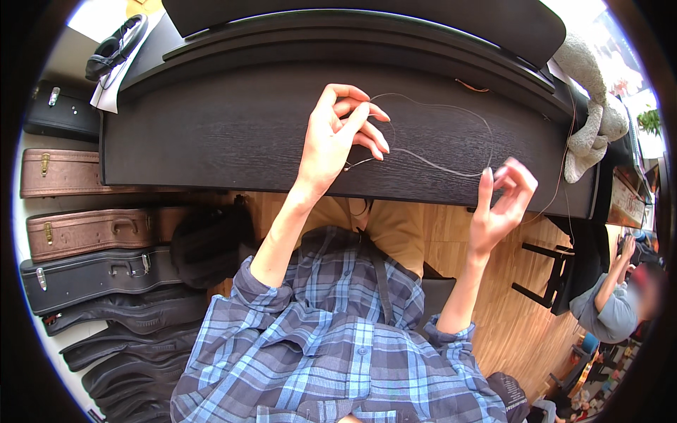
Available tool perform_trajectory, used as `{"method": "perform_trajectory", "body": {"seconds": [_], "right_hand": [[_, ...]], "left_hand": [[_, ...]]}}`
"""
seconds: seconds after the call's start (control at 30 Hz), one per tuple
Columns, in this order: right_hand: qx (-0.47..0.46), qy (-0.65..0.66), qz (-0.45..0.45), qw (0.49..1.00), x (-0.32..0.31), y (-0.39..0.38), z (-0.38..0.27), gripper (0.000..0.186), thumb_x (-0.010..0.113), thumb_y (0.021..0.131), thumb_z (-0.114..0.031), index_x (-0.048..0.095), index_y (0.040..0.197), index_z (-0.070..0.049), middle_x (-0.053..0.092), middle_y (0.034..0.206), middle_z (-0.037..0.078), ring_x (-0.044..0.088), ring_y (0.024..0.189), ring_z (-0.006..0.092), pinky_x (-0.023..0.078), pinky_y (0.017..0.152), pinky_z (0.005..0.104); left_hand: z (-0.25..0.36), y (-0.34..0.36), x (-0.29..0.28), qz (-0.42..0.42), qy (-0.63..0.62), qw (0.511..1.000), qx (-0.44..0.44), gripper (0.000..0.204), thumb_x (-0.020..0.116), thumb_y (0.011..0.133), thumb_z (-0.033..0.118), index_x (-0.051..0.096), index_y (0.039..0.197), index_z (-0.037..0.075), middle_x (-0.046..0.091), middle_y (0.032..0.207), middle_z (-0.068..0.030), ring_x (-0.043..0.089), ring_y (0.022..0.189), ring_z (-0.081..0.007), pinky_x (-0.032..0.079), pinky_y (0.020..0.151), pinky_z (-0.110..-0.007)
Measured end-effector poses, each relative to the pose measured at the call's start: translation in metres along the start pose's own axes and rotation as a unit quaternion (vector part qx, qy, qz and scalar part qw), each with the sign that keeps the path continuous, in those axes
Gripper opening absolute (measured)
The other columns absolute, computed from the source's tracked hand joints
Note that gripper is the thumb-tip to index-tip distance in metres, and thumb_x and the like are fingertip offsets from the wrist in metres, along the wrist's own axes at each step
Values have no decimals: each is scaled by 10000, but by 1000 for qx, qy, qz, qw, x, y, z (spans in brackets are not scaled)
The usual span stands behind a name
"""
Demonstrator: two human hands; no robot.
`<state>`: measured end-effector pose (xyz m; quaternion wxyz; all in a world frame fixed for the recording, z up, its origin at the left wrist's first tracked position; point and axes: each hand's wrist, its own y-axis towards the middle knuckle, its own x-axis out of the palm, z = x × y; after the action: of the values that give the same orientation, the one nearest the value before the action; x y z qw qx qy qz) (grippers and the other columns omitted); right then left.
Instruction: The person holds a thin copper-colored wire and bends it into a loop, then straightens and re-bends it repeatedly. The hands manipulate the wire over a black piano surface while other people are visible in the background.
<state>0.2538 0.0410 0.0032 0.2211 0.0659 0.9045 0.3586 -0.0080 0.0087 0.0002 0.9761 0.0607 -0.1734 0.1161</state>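
Note:
A thin wire string (446, 170), like one for an instrument, makes a wide loop above a black piano-like lid. My left hand (331, 134) pinches the string between thumb and fingertips, the other fingers bent loosely. One short end, tipped with a small bead, pokes out below that hand. At the loop's right side is my right hand (504, 204), its thumb upright beside the string and its bent, slightly blurred fingers apart from the thumb. Whether the thumb touches the string is hard to tell.
The black lid (204, 141) spans the front. A short copper-coloured string (471, 87) lies at its back. Right are a grey plush toy (596, 127) and a hanging string; left, headphones (116, 53) and stacked instrument cases (92, 233). Another person (610, 303) sits at right.

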Motion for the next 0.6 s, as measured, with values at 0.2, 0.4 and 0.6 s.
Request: {"method": "perform_trajectory", "body": {"seconds": [0.2,0.4,0.6], "right_hand": [[325,238,-273,874,17,-22,-47,248,663,1016,-34,692,1258,11,721,1116,111,677,751,92,560,590,219],[310,278,-206,886,48,2,-45,388,748,963,-56,615,1324,-9,735,1117,139,737,839,128,586,661,236],[290,286,-205,890,53,4,-32,330,775,945,-58,621,1235,-26,758,992,114,750,822,144,566,639,237]], "left_hand": [[-3,-1,10,-5,-83,996,0,191,474,1118,156,456,1230,3,687,1056,-229,716,693,-245,591,575,-312],[-12,3,24,-3,-159,987,-11,155,452,1122,124,425,1222,9,683,1064,-234,735,730,-269,610,629,-336],[-18,0,27,3,-115,993,16,166,509,1096,86,442,1230,14,685,1064,-214,729,765,-227,597,653,-306]]}}
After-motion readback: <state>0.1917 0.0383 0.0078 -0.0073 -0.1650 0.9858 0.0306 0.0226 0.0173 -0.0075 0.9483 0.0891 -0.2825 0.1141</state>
